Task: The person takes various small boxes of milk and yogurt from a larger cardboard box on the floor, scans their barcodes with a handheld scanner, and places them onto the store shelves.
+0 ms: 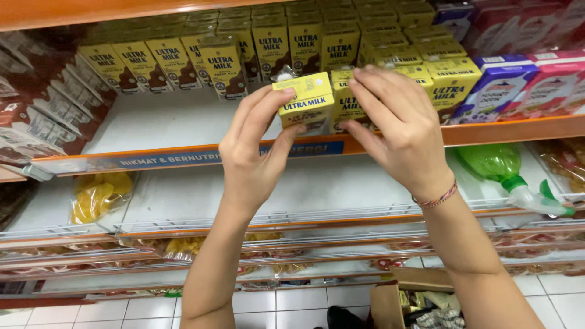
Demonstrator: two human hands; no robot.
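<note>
My left hand (253, 158) held a small yellow carton (304, 100) at the front edge of the upper shelf (152, 125), thumb under it and fingers curled over its top, so the grip was closed on the carton; it sat tilted, just above the orange lip (183, 157) of the shelf; my right hand (396, 131) was beside it, fingers spread and laid over the neighbouring yellow cartons (347, 100) at the same edge, touching them, though I could not tell whether it gripped any; a braided band (436, 198) circled that wrist; behind, more yellow cartons stood in rows (304, 36) toward the back of the shelf, with a bare white stretch at its left front; purple and pink cartons (518, 79) filled the right end, brown packs (36, 103) the left end; on the shelf below lay a yellow bag (97, 195) near its left edge and a green bottle (506, 173) on its side near the right edge; a cardboard box (414, 298) stood open on the tiled floor (286, 307) beneath my right arm.
</note>
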